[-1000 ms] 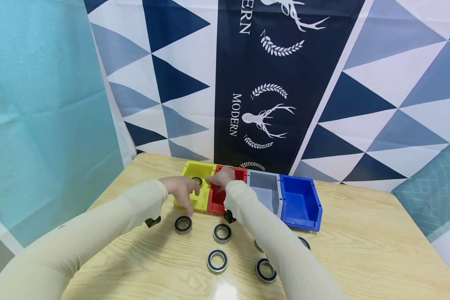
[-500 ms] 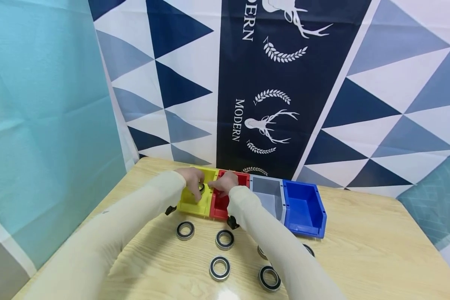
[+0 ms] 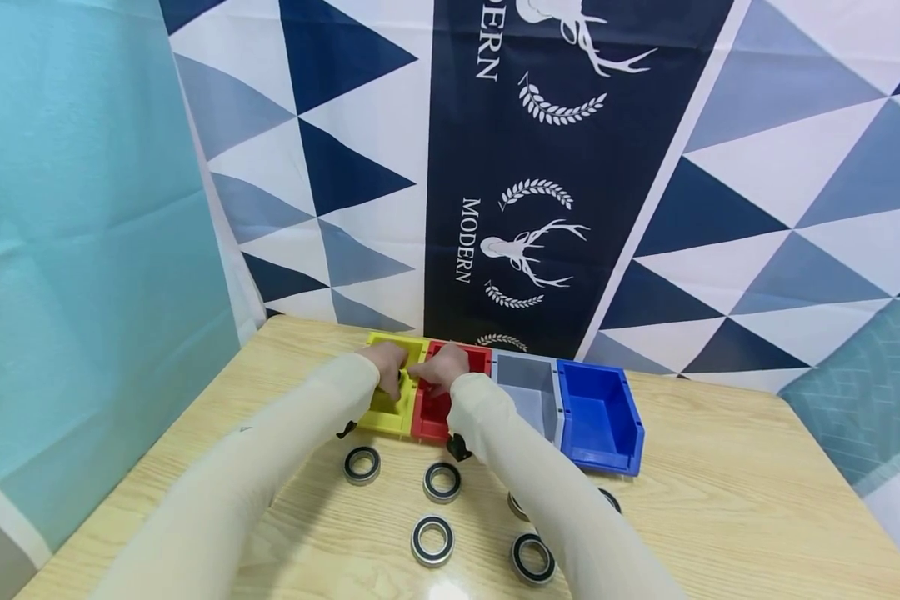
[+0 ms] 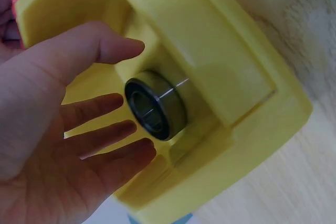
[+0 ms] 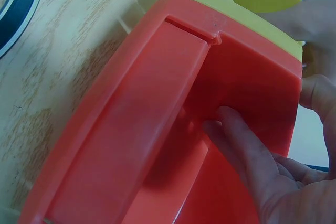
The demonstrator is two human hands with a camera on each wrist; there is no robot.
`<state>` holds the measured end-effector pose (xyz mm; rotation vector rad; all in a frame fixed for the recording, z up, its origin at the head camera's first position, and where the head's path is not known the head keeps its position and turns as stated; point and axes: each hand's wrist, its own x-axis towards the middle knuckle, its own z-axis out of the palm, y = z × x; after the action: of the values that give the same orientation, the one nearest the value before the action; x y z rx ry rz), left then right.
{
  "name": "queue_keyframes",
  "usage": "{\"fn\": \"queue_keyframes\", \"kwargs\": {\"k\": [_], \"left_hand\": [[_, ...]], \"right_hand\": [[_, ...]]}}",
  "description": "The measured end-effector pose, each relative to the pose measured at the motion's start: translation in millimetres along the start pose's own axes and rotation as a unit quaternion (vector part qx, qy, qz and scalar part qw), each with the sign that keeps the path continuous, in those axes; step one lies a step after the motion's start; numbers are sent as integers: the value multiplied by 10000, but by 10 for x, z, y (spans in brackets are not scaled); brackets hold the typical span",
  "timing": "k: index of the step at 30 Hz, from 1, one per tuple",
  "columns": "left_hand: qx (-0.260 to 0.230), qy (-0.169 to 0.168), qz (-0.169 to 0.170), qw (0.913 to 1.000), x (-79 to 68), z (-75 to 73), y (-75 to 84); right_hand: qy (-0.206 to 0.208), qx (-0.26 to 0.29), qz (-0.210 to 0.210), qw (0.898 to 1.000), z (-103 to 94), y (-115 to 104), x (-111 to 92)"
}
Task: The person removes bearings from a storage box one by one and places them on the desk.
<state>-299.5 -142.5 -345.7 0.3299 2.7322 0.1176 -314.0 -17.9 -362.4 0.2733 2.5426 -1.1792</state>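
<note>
A bearing (image 4: 157, 106) with a black face and a bright metal side stands on edge in the yellow bin (image 4: 241, 124). My left hand (image 4: 68, 119) reaches into that bin. Its fingertips are close to the bearing's face, the thumb stands apart above it, and the fingers are fairly straight. My right hand (image 5: 273, 182) holds the red bin (image 5: 105, 140) beside it, with fingers inside against the wall and the thumb at the rim on the yellow side. In the head view, the left hand mostly hides the bearing.
A grey bin (image 3: 525, 367) and a blue bin (image 3: 630, 417) continue the row to the right. In front lie several bearings, including one at left (image 3: 362, 465) and one in the middle (image 3: 432, 540); the right sleeve (image 3: 547, 492) partly covers others. A patterned cloth (image 3: 360, 208) hangs behind the table.
My left hand has moved right and down into the yellow bin, around the bearing there. The right hand stays at the red bin. The head view has shifted slightly.
</note>
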Motion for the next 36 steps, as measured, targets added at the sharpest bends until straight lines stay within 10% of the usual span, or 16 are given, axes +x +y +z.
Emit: {"fn": "queue_keyframes", "kwargs": {"k": [16,36], "left_hand": [[-15,-306,10,9995,-70,-13,39],[-162,517,196,9983,99,318,-8]], "right_hand": [[9,124,8,9999,-46,-4,-58],[12,70,-4,10000,-15,32,-75]]}}
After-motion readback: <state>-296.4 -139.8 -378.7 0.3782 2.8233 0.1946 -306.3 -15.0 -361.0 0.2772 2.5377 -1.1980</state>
